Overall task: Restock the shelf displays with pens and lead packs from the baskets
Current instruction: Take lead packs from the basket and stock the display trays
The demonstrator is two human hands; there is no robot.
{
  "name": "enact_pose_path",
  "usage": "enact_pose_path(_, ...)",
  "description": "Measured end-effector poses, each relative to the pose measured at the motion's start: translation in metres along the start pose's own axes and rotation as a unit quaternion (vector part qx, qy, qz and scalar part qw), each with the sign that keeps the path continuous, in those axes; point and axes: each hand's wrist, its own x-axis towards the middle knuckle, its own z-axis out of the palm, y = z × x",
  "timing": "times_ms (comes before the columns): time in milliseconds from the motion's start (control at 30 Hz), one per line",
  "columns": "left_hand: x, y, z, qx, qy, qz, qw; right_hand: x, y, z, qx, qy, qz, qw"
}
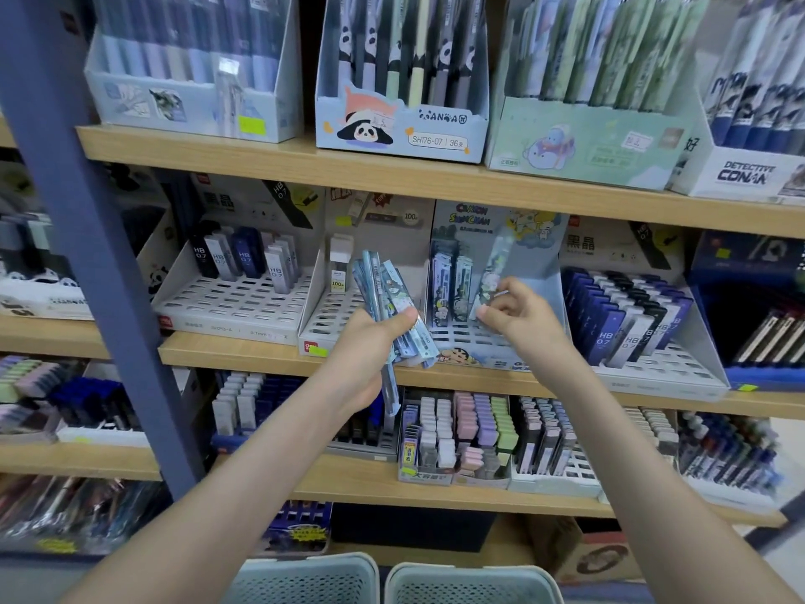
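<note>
My left hand (368,342) grips a fanned bundle of blue cartoon lead packs (387,298) in front of the middle shelf. My right hand (514,311) pinches a single lead pack (494,268) and holds it upright over the slotted tray of the Crayon Shin-chan display (536,272). Two or three similar packs (451,281) stand in that display's left slots. Two pale blue perforated baskets (305,579) (472,584) sit at the bottom edge below my arms; their contents are out of sight.
Grey slotted lead displays (244,298) (644,320) flank the Shin-chan one. Pen boxes (400,119) fill the top shelf, eraser and lead trays (461,433) the lower one. A blue metal upright (87,237) slants across the left side.
</note>
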Motion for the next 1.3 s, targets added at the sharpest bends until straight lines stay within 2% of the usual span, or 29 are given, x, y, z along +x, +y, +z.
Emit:
enact_pose_path(333, 0.012, -0.004, -0.008, -0.001, -0.005, 0.003, 1.0, 0.031, 0.016, 0.012, -0.08, -0.004, 0.019, 0.997)
enact_pose_path(467, 0.015, -0.004, -0.009, 0.005, -0.005, 0.0, 1.0, 0.033, 0.015, 0.011, -0.147, -0.006, 0.025, 0.989)
enact_pose_path(633, 0.016, -0.004, -0.006, 0.011, 0.003, 0.002, 1.0, 0.034, 0.006, 0.011, -0.279, -0.021, 0.022, 0.96)
enact_pose_path(833, 0.015, -0.003, -0.003, 0.017, 0.005, 0.008, 1.0, 0.034, 0.004, 0.022, -0.378, -0.03, 0.006, 0.925)
enact_pose_path(933, 0.014, -0.002, -0.003, 0.023, 0.005, 0.008, 1.0, 0.031, 0.008, 0.023, -0.364, 0.016, -0.045, 0.93)
enact_pose_path(1000, 0.014, -0.002, -0.004, 0.023, 0.005, 0.006, 1.0, 0.027, 0.009, 0.023, -0.291, 0.053, -0.085, 0.951)
enact_pose_path(1067, 0.014, -0.001, -0.004, 0.024, 0.008, 0.003, 1.0, 0.023, 0.008, 0.023, -0.237, 0.073, -0.145, 0.958)
enact_pose_path(1167, 0.014, -0.001, -0.002, 0.021, 0.015, 0.001, 1.0, 0.022, 0.011, 0.022, -0.276, 0.078, -0.224, 0.931)
enact_pose_path(1300, 0.012, 0.0, -0.001, 0.028, 0.007, 0.006, 1.0, 0.023, 0.017, 0.02, -0.309, 0.105, -0.278, 0.903)
